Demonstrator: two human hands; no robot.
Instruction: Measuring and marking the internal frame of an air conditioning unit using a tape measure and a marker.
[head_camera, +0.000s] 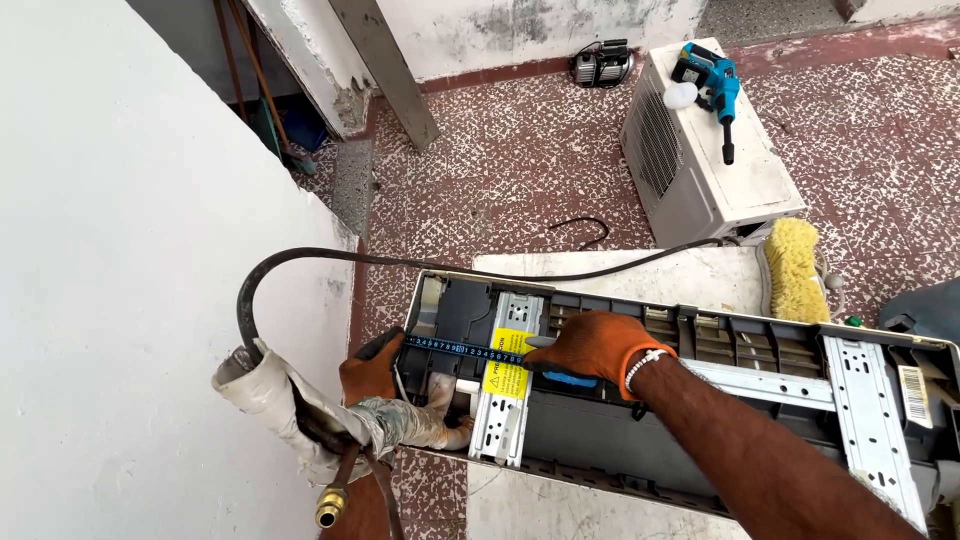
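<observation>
Two orange-gloved hands stretch a dark blue measuring tape (462, 349) across the back of an indoor air-conditioner unit (700, 400). Left hand (372, 368) pinches the tape's end; right hand (597, 344) grips its blue case. Just under the tape, between the hands, sits a yellow rectangular warning label (508, 362) on a metal mounting plate (505, 420). Below the left hand hangs the wrapped pipe bundle (300, 415).

A: What is worn on the hands?
B: Orange work gloves on the left hand (371, 368) and right hand (597, 344). A white beaded bracelet (644, 366) circles the right wrist; forearm unsleeved.
</observation>
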